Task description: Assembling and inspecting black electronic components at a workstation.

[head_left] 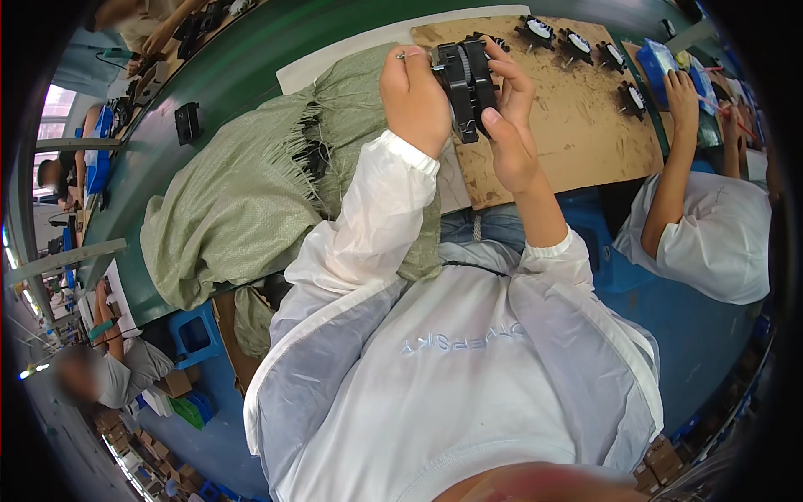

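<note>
Both my hands are raised over the work table around a black plastic assembly [465, 90], which has a ridged round part in its middle. My left hand [416, 105] is closed at its left side, thumb and finger pinched near a thin metal pin. On the other side my right hand [514, 125] grips it, the thumb pressed on its lower right and the fingers curled behind. The underside of the assembly is hidden. Beneath my hands lies a stained brown board [544, 125]. Several similar black assemblies with white discs [575, 43] rest along its far right part.
A green woven sack [234, 192] with a frayed opening covers the table left of me. Beyond it a black part [187, 123] sits on the green table [155, 213]. A co-worker's arm [679, 142] reaches toward a blue bin [657, 67] at right. Other people work at left.
</note>
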The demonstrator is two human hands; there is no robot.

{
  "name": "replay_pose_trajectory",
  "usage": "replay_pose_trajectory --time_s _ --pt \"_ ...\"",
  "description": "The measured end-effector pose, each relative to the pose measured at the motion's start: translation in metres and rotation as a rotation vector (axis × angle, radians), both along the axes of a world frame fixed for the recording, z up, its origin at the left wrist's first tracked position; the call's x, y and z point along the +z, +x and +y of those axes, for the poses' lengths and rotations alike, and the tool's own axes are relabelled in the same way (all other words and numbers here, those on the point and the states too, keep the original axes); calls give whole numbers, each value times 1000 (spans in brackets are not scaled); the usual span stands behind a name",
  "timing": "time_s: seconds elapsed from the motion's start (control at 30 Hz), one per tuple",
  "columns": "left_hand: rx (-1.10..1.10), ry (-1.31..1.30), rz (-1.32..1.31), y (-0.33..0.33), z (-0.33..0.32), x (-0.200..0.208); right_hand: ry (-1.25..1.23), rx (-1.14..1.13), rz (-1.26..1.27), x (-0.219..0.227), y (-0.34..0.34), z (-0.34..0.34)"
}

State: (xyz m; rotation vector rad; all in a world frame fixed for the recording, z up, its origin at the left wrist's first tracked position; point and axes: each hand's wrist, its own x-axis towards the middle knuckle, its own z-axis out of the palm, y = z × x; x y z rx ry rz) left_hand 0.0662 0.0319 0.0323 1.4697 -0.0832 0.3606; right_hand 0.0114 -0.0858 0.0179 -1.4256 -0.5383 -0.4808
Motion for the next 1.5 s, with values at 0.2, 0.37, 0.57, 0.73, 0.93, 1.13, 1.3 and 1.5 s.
replay_pose_trajectory --time_s 0.2,0.37,0.57,0.73,0.93,1.13,1.3,1.5 --pt "-469 -455 324 6 12 -4 -145 -69 -49 4 7 -7" --pt "-602 -82 198 -13 17 25 -161 -22 -45 -1 13 -16" --pt "-407 508 -106 -17 22 30 2 -168 -140 13 10 -5" --pt "-379 593 -275 -31 21 36 386 -70 250 15 7 -22" --pt "-314 788 -368 -49 8 26 651 -248 400 2 14 -17" --pt "-267 825 -360 -61 13 27 592 -293 300 -13 22 -8" --pt "-165 909 -428 -59 26 39 407 -282 173 -19 38 4" --pt "-101 1006 -372 -58 44 52 812 66 308 -1 50 27"
